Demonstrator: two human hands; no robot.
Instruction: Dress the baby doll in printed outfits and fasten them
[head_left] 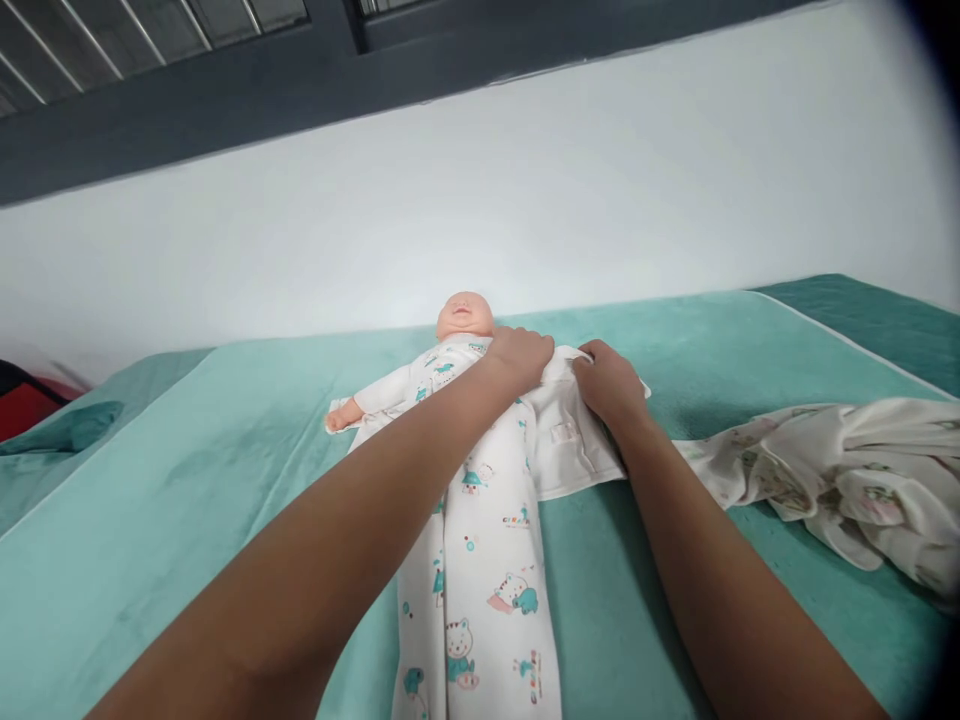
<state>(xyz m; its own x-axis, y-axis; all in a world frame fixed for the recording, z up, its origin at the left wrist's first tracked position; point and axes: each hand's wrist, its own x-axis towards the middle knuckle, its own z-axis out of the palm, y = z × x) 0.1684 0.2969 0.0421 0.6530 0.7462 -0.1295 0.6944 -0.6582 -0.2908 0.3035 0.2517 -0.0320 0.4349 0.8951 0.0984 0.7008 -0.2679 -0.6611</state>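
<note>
A baby doll (pixel 464 316) lies on its back on a teal blanket (pixel 225 480), head toward the wall. It wears a white sleepsuit (pixel 487 560) printed with small bears. My left hand (pixel 520 357) rests curled on the doll's chest, fingers closed on the fabric near the neck. My right hand (pixel 609 385) pinches the opened right flap of the sleepsuit (pixel 566 440), which is spread out flat beside the doll's body. The doll's left arm (pixel 360 408) sticks out to the side.
A crumpled white printed garment (pixel 840 470) lies on the blanket at the right. A white wall rises behind the bed, with a dark window frame (pixel 225 90) above. Something red (pixel 22 405) shows at the far left edge.
</note>
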